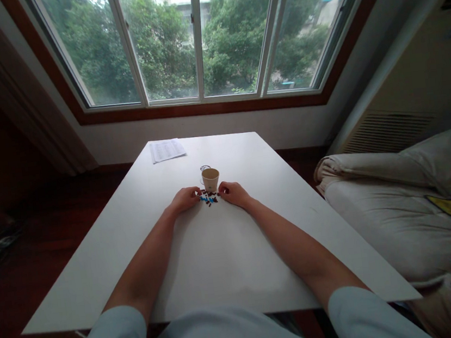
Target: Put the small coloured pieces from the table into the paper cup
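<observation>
A small tan paper cup (210,182) stands upright on the white table (228,256). Just in front of it lies a loose scatter of tiny dark brown and blue pieces (208,197), too small to name. My left hand (186,199) rests at the left edge of the scatter, thumb and fingertips pinched together. On the opposite side, my right hand (234,193) is curled with its thumb and forefinger meeting beside the pieces. What either pinch holds, if anything, is too small to make out. Neither hand touches the cup's rim.
Behind the cup lies a thin dark loop, perhaps a cord (205,167). Printed papers (167,150) lie at the table's far left corner. A padded beige sofa (377,199) flanks the table on the right. Beyond the far edge is a wall with a wide window (195,41).
</observation>
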Available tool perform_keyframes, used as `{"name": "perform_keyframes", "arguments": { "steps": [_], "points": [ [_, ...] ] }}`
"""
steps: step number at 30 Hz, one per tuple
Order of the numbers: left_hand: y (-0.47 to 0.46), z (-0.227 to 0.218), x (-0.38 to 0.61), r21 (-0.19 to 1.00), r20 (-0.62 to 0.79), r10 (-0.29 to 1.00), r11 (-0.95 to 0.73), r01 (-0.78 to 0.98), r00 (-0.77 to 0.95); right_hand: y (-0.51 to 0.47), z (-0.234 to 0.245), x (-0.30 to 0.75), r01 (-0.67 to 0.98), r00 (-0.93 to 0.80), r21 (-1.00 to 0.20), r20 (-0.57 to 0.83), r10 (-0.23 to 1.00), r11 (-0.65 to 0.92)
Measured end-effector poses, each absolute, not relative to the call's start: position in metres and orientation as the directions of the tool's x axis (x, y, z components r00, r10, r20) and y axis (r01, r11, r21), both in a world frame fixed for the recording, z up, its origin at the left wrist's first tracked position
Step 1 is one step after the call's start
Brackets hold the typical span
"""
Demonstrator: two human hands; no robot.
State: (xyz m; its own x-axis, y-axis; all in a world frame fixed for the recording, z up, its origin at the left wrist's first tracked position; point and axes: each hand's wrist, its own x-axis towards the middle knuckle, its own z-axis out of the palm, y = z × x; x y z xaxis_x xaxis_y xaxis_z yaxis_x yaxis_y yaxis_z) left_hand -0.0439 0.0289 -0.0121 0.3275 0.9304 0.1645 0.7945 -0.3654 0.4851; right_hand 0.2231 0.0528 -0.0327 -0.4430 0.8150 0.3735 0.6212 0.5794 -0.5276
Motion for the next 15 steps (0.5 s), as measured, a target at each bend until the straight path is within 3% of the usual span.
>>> {"name": "perform_keyframes", "arguments": {
  "steps": [15],
  "points": [
    [0.0290,-0.0121,-0.0435,0.471,0.169,0.935,-0.355,0.807,0.313,0.0512,-0.0310,0.2239,0.638,-0.382,-0.530,0.411,0.828,0.558]
  ]
}}
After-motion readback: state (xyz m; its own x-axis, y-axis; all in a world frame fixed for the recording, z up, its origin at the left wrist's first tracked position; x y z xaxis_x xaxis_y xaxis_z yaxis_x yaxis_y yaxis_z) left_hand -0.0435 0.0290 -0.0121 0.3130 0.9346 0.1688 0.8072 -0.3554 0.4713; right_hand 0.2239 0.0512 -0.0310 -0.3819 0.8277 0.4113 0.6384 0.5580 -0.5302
